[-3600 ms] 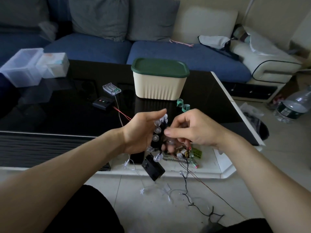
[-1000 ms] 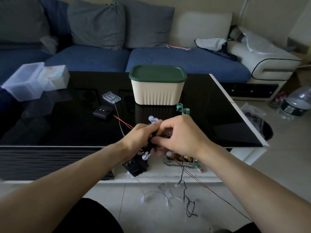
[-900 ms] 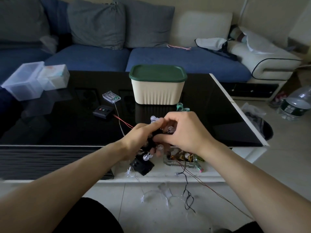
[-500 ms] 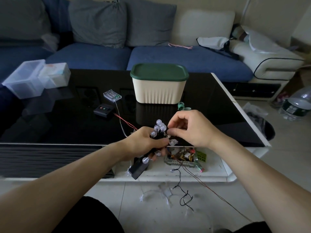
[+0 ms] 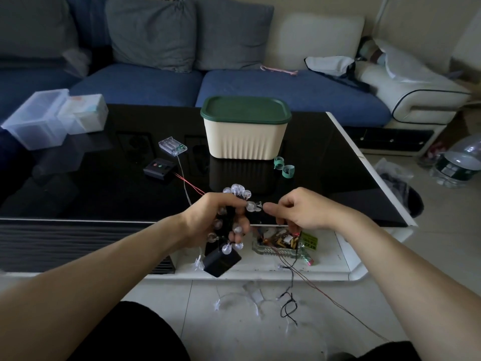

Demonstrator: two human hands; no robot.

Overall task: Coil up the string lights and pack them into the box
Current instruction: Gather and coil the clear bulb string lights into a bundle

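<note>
Step in hand: coiling. Left hand (image 5: pixel 210 222) grips the bulb coil of the string lights (image 5: pixel 235 194), battery pack (image 5: pixel 221 259) dangling beneath. Right hand (image 5: pixel 294 212) pinches the wire just beside; loose tail trails to floor. Next, probably: wind remainder, open lidded box (image 5: pixel 246 128) on table (image 5: pixel 104 183).

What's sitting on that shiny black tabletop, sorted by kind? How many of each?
Lidded boxes: 1, cream box with green lid
Clear plastic containers: 2
Battery cases: 2, clear battery case, black one with buttons
Green ring ties: 2
Total: 7
</note>
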